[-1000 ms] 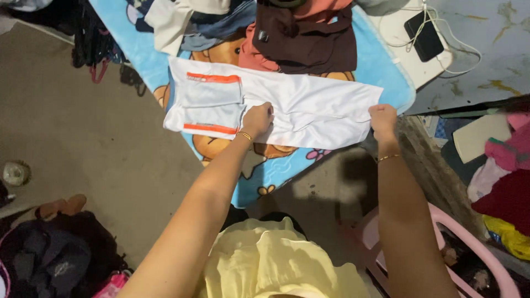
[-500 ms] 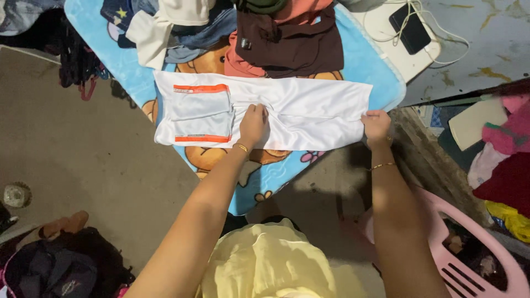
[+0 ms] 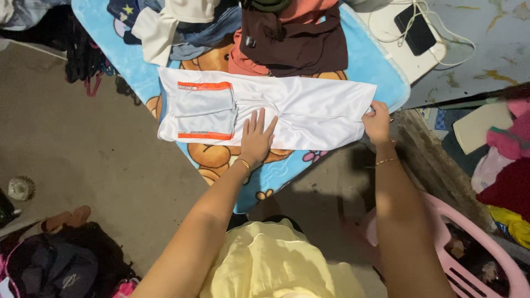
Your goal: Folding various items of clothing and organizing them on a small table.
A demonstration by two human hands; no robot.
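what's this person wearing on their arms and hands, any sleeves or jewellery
Both forearms are bare, with no sleeves in view. The left hand has a thin gold bracelet at the wrist; the right hand has a thin gold chain bracelet. No gloves; rings cannot be made out. A pale yellow garment covers the torso.

1 white shirt (image 3: 309, 110) centre frame, 2 orange stripes on it, 1 blue blanket (image 3: 381, 66), 1 phone (image 3: 418, 33) upper right, 2 gold bracelets.
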